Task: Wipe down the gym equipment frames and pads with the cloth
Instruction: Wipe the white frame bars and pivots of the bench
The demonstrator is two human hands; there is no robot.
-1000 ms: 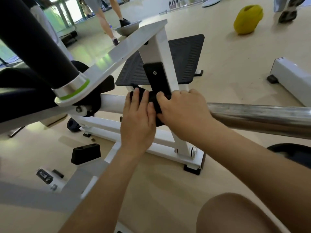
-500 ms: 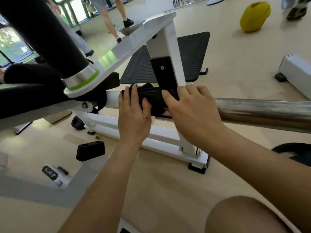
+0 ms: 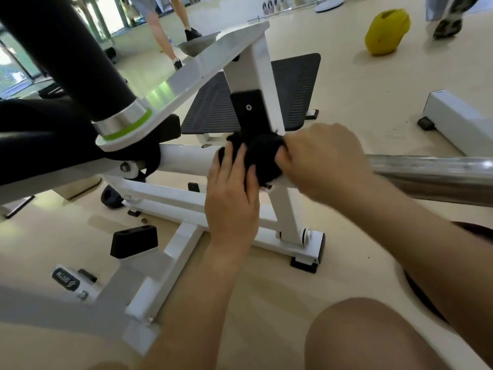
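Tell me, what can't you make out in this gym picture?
All in the head view:
The white tube where it lies under the black cloth: covered by the cloth, the left hand and the right hand.
The black roller pad: its upper end is cut off by the top edge.
The label at lower left: lettering too small to read.

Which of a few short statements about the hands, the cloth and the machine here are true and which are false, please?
1. The black cloth sits on the white tube. True.
2. The left hand hangs free of the cloth. False: its fingers press on the cloth.
3. The right hand grips the cloth, next to the chrome bar. True.
4. The yellow object rests on the chrome bar. False: it lies on the floor, well beyond the machine.
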